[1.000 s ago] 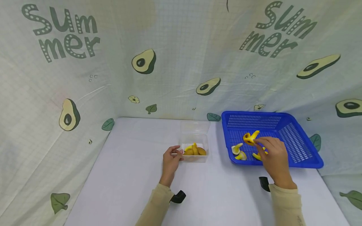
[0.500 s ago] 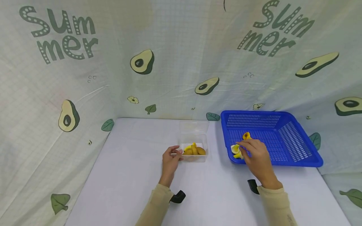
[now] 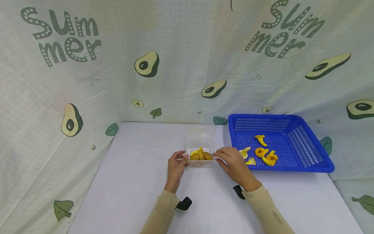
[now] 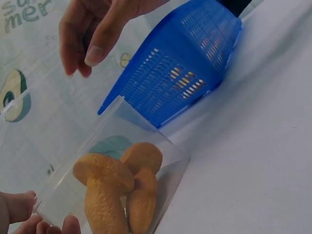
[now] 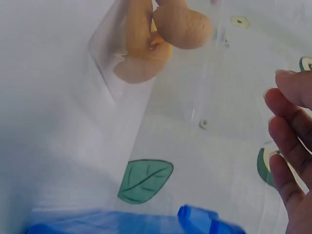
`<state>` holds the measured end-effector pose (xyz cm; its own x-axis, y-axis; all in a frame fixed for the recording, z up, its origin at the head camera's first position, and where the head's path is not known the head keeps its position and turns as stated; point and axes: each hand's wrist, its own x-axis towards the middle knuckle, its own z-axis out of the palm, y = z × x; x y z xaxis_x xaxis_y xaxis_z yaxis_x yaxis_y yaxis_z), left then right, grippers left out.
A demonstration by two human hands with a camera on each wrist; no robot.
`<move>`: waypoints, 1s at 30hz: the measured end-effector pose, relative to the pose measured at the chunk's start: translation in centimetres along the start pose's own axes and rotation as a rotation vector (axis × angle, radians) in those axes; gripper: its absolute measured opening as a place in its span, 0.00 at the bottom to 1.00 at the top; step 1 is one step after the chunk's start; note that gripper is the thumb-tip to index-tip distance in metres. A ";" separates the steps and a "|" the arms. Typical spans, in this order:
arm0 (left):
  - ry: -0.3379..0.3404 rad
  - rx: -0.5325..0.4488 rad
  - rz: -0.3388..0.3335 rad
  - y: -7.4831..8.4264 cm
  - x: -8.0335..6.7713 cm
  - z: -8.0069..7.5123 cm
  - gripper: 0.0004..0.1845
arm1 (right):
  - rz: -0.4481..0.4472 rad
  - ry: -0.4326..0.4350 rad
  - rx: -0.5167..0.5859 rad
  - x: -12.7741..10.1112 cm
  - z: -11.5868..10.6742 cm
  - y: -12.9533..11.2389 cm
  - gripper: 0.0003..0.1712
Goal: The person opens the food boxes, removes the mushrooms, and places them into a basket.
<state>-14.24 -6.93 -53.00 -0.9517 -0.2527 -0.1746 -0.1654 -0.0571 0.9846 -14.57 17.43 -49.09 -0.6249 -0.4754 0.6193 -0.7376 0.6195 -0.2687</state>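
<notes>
My left hand (image 3: 177, 166) pinches the near left corner of a clear plastic box (image 3: 201, 164), thumb on one side of the wall and fingers on the other in the left wrist view. Inside lie several tan mushrooms (image 4: 105, 195) and a yellow one. Just beside the box's right side is my right hand (image 3: 233, 165); its relaxed fingers (image 5: 287, 134) hold nothing and stay apart from the wall in the right wrist view. Several yellow mushrooms (image 3: 269, 159) lie in a blue basket (image 3: 317, 167) to the right, two of them pale and partly behind the right hand.
Upright behind the box stands its clear lid (image 3: 200, 131). A white cloth covers the table (image 3: 140, 162), and a printed curtain (image 3: 175, 39) closes off the back and sides. Black wrist mounts (image 3: 184, 203) stick out from both sleeves.
My right hand held a yellow mushroom over the basket a second ago. It has let go there and moved left to the box's side. The left hand has stayed put.
</notes>
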 end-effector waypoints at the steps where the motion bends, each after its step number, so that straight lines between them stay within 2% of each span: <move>1: 0.002 0.002 -0.001 0.0 0.0 0.0 0.17 | -0.005 -0.011 0.001 0.3 0.2 0.0 0.19; 4: 0.000 0.005 0.000 0.6 -0.3 -0.1 0.16 | -0.017 -0.047 0.004 1.3 0.8 0.1 0.17; 9: -0.024 -0.017 0.013 3.2 -1.9 -0.3 0.14 | -0.003 -0.138 0.001 2.8 1.5 0.3 0.17; 12: -0.029 -0.021 0.032 4.0 -2.5 -0.4 0.14 | 0.012 -0.211 -0.005 3.6 2.0 0.4 0.17; 14: -0.029 -0.020 0.033 3.8 -2.4 -0.4 0.14 | 0.017 -0.252 -0.008 4.2 2.3 0.4 0.16; 22: -0.008 -0.017 0.012 0.6 -0.3 0.0 0.16 | -0.001 -0.367 0.012 5.6 3.4 0.7 0.15; 28: -0.011 -0.030 0.007 0.2 -0.2 -0.1 0.17 | 0.001 -0.453 0.006 6.3 3.6 0.8 0.15; 30: -0.014 -0.024 0.005 0.9 -0.6 -0.1 0.16 | -0.004 -0.484 0.005 6.5 3.5 0.8 0.15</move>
<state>-13.80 -6.96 -52.01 -0.9559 -0.2399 -0.1694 -0.1545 -0.0796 0.9848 -20.12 12.65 -47.87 -0.6683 -0.7147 0.2063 -0.7409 0.6145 -0.2709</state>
